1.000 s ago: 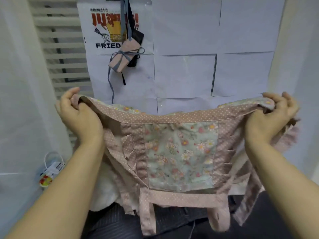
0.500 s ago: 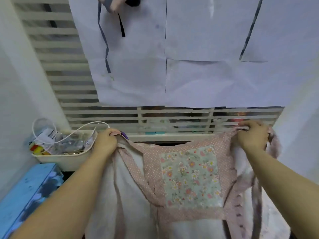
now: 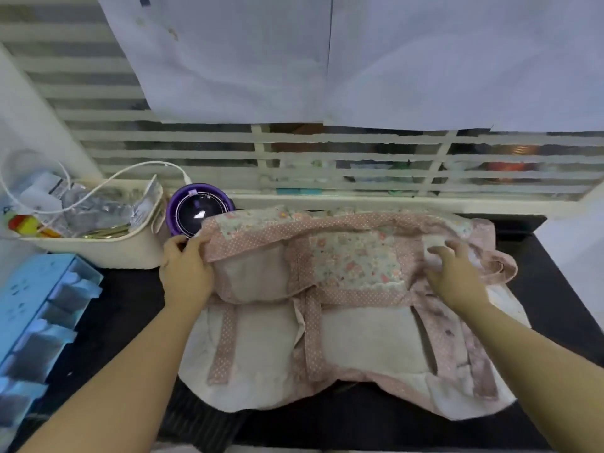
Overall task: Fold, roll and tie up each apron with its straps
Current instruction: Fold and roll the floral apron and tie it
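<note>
A pink dotted apron (image 3: pixel 356 318) with a floral panel and cream lining lies spread on the dark table (image 3: pixel 127 299), its top part folded over. Pink straps (image 3: pixel 225 344) run down across the lining. My left hand (image 3: pixel 186 269) grips the apron's left top corner. My right hand (image 3: pixel 457 273) rests on the apron's right side with fingers spread and slightly bent, touching the cloth.
A cream basket (image 3: pixel 98 246) with packets and a white cable stands at the left back. A purple round container (image 3: pixel 196 207) sits beside it, close to the left hand. A light blue organiser (image 3: pixel 39 315) stands at the left edge. A slatted screen runs behind the table.
The apron, held up in the air before, has come down and now lies on the table. My right hand has loosened its grip and rests on the cloth.
</note>
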Demonstrator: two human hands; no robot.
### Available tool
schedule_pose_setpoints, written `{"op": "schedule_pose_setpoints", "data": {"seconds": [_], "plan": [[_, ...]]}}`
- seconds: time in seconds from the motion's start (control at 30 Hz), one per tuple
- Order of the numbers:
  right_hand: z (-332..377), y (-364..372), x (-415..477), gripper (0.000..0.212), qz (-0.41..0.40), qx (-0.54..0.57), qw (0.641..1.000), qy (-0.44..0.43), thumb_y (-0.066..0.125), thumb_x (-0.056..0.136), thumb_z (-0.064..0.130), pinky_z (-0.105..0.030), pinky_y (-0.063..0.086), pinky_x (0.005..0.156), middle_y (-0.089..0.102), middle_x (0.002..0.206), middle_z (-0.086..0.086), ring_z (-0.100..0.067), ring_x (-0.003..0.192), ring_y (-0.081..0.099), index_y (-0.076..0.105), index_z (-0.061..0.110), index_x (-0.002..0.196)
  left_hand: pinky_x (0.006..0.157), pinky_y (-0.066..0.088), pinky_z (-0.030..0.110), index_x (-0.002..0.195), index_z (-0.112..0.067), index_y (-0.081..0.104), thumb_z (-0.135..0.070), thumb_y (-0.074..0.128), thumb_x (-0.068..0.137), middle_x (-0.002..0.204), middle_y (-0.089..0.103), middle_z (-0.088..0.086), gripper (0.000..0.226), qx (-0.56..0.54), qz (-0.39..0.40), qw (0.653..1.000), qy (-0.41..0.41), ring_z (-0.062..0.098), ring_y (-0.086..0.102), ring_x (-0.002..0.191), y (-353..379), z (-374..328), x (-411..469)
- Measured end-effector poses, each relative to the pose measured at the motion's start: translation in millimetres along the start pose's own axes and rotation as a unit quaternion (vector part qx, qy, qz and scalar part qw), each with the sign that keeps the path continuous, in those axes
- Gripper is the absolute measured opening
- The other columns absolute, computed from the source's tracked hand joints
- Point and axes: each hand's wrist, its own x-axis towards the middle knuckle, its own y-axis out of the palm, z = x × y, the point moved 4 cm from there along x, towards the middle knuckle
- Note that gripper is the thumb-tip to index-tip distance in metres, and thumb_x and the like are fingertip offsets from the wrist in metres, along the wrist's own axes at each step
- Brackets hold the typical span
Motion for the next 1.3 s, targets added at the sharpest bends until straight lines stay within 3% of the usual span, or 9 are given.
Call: {"op": "schedule_pose_setpoints", "data": {"seconds": [0.13,0.23,0.33,0.6,0.77,0.83,0.97,1.17,1.3], "plan": [[3.8,42.9,-16.1,0.051,0.069,0.089,0.992,0.061,0.072,0.082,0.024,-0.037,0.042,0.096,0.053,0.122,-0.018,-0.033,0.112,0.050,0.054,0.007,0.127,0.079,0.041,0.045,0.108,-0.008,0.061,-0.002,0.062,0.076,0.116,0.051,0.017,0.033,0.052,-0.105,0.982,0.146,0.039,0.051,0.098,1.8,-38.7,-44.9],[-4.2,50.4,-27.1,0.068,0.030,0.086,0.989,0.118,0.077,0.077,0.027,-0.043,0.038,0.100,0.045,0.133,-0.021,-0.038,0.120,0.044,0.046,0.007,0.134,0.069,0.043,0.034,0.095,-0.010,0.062,-0.020,0.057,0.092,0.099,0.061,0.009,0.011,-0.036,0.162,0.983,0.083,0.026,0.057,0.087,52.1,-52.0,-72.5],[-6.9,46.5,-38.7,0.072,-0.006,0.041,0.990,0.135,0.076,0.076,0.031,-0.047,0.033,0.101,0.039,0.137,-0.019,-0.042,0.124,0.037,0.041,0.012,0.137,0.067,0.039,0.028,0.074,-0.015,0.059,-0.039,0.053,0.095,0.079,0.063,0.003,0.033,-0.079,0.372,0.924,-0.046,0.019,0.058,0.080,95.8,-57.2,-97.5],[-6.7,36.7,-44.6,0.053,0.106,0.115,0.981,0.110,0.066,0.083,0.010,-0.030,0.045,0.081,0.064,0.112,-0.016,-0.032,0.102,0.060,0.049,0.006,0.133,0.070,0.044,0.031,0.090,-0.007,0.062,-0.024,0.053,0.096,0.081,0.065,0.011,0.020,-0.314,0.370,0.857,-0.170,0.026,0.063,0.077,103.6,-84.5,-109.6],[10.8,-39.5,-47.1,0.019,0.038,0.193,0.978,0.064,0.059,0.087,0.011,-0.015,0.046,0.055,0.063,0.076,-0.001,-0.018,0.064,0.059,0.069,0.011,0.104,0.060,0.049,0.032,0.086,-0.003,0.057,-0.018,0.052,0.094,0.055,0.061,0.009,0.017,-0.424,0.347,0.813,-0.196,0.016,0.060,0.048,39.4,-104.7,-102.3],[17.0,-62.3,-53.3,0.015,0.092,0.181,0.978,0.047,0.062,0.086,0.014,-0.031,0.051,0.065,0.071,0.088,-0.015,-0.028,0.071,0.062,0.072,0.004,0.089,0.052,0.050,0.027,0.089,-0.003,0.056,-0.015,0.050,0.094,0.059,0.062,0.011,0.015,-0.387,0.441,0.791,-0.175,0.017,0.061,0.052,20.8,-106.5,-110.1],[25.6,-56.9,-100.7,0.017,0.288,0.019,0.958,-0.002,0.061,0.085,0.015,-0.011,0.038,0.045,0.068,0.076,-0.003,-0.006,0.051,0.050,0.075,0.009,0.091,0.058,0.048,0.032,0.073,-0.012,0.057,-0.019,0.060,0.084,0.065,0.055,0.010,0.013,-0.204,0.592,0.769,-0.130,0.020,0.053,0.061,19.0,-73.9,-142.3],[6.2,5.2,-150.4,0.022,0.479,-0.085,0.874,0.023,0.062,0.084,0.027,-0.022,0.048,0.063,0.065,0.099,-0.003,-0.016,0.079,0.061,0.067,0.021,0.104,0.079,0.056,0.027,0.100,-0.010,0.061,-0.025,0.052,0.096,0.083,0.069,-0.002,0.018,0.076,0.694,0.713,-0.061,0.009,0.068,0.081,25.3,-37.7,-182.7],[-4.1,-0.3,-121.8,0.028,0.372,-0.123,0.920,-0.027,0.061,0.084,0.036,-0.032,0.051,0.085,0.064,0.105,0.003,-0.020,0.096,0.061,0.065,0.028,0.111,0.071,0.050,0.026,0.080,-0.012,0.059,-0.029,0.052,0.097,0.086,0.071,0.004,0.025,0.048,0.578,0.814,0.005,0.018,0.067,0.077,25.5,-36.0,-148.1]]}}
